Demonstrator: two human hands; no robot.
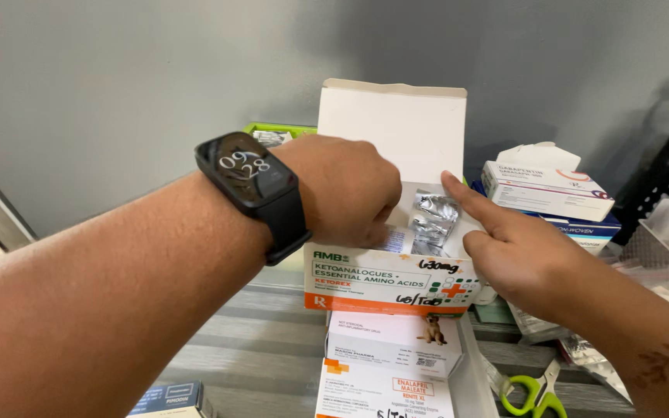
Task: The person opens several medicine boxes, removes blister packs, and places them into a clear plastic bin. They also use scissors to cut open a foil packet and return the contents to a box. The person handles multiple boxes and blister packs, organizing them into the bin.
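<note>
So we've got the white-and-orange medicine box (391,288) sitting on the grey slatted table (249,340), lid flap already up and its silver foil strips (432,220) showing. Our left hand (348,190), smartwatch (255,179) on the wrist, is curled down into the box; can't tell if it actually has a strip pinched, since the knuckles hide the fingertips. Our right hand (511,249) rests against the box's right edge, index finger stretched out and touching the foil, holding nothing. Looks like early going: the strips are still inside. More boxes (547,190) are stacked to the right, and green scissors (534,396) are cut off at the bottom.
</note>
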